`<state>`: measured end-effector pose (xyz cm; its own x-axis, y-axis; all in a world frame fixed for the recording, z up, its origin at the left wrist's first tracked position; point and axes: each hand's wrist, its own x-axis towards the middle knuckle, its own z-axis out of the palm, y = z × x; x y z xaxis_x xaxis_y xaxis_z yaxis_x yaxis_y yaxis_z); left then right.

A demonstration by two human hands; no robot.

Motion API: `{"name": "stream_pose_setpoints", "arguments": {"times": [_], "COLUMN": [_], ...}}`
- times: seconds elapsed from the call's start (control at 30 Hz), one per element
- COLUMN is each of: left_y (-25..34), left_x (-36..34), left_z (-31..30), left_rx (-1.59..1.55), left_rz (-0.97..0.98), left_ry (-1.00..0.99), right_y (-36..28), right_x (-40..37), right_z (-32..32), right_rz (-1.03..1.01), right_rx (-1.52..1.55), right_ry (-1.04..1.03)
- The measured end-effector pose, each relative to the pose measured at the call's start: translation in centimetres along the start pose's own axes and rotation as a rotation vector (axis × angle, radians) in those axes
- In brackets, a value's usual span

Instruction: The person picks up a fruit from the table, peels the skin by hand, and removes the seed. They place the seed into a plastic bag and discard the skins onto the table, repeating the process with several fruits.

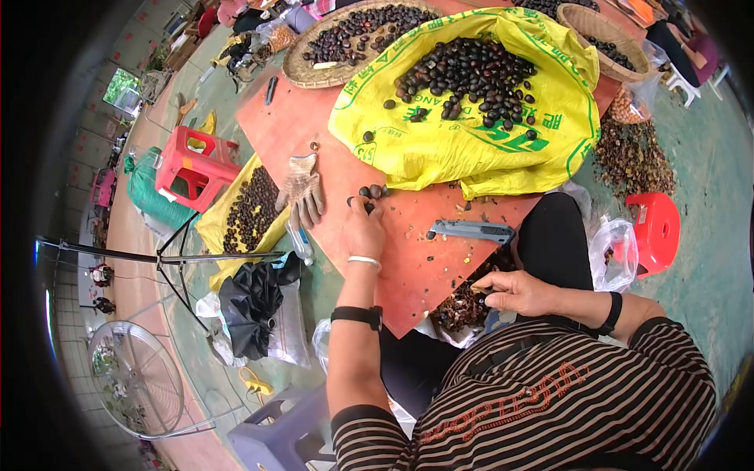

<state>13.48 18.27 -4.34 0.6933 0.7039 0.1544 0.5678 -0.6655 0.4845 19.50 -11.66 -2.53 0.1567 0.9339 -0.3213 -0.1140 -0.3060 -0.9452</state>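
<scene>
My left hand (pixel 366 231) rests on the red-orange board (pixel 345 275), its fingers curled around a dark, nut-like seed (pixel 369 207). Just beyond the fingertips lie a few more dark seeds (pixel 375 191). Low over my lap, my right hand (pixel 518 293) is closed, thumb and fingers pinched together; a small brownish bit shows at the tips, too small to name. A grey utility knife (pixel 473 230) lies on the board between my hands. Farther up, a yellow woven sack (pixel 424 161) carries a heap of dark seeds (pixel 479 78). Left of my left hand is a soiled work glove (pixel 301 188).
A round woven tray (pixel 306 77) of seeds stands behind, beside a basket (pixel 569 17). Red stools (pixel 658 235) (pixel 196 169) flank the board. Shell scraps (pixel 463 310) lie below its edge. A black tripod leg (pixel 220 257) reaches in from the left. Other people sit at the back.
</scene>
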Motion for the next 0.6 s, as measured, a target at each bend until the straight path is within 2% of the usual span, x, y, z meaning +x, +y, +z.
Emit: {"name": "stream_pose_setpoints", "arguments": {"times": [0.13, 0.2, 0.23, 0.3, 0.43, 0.5, 0.53, 0.6], "left_y": [0.0, 0.5, 1.9, 5.6, 7.7, 8.3, 8.7, 9.1], "left_x": [-1.4, -3.3, -4.6, -7.6, -12.4, -14.4, -15.2, -16.5], "left_z": [0.4, -0.7, -1.9, -4.4, -5.7, -6.1, -6.3, -6.7], "left_rx": [0.019, -0.962, -0.958, -1.446, -1.63, -1.674, -1.639, -1.601], "left_rz": [0.027, -0.314, -0.316, -0.395, -0.316, -0.209, -0.196, -0.163], "left_ry": [0.004, -0.301, -0.3, -0.283, -0.305, -0.327, -0.299, -0.272], "right_y": [0.0, -0.5, -1.1, -2.8, -7.2, -8.3, -8.6, -9.0], "right_x": [-1.3, -1.8, -1.8, -1.8, -1.5, -1.1, -1.0, -1.0], "right_z": [0.0, -0.2, -0.5, -0.8, -0.1, 1.1, 1.6, 2.5], "right_rz": [-0.003, 0.001, 0.004, -0.046, -0.174, -0.336, -0.332, -0.284], "right_rx": [0.005, 0.081, 0.152, 0.177, 0.022, 0.062, 0.059, 0.095], "right_ry": [0.03, 0.05, 0.064, 0.061, 0.027, -0.007, -0.01, -0.148]}}
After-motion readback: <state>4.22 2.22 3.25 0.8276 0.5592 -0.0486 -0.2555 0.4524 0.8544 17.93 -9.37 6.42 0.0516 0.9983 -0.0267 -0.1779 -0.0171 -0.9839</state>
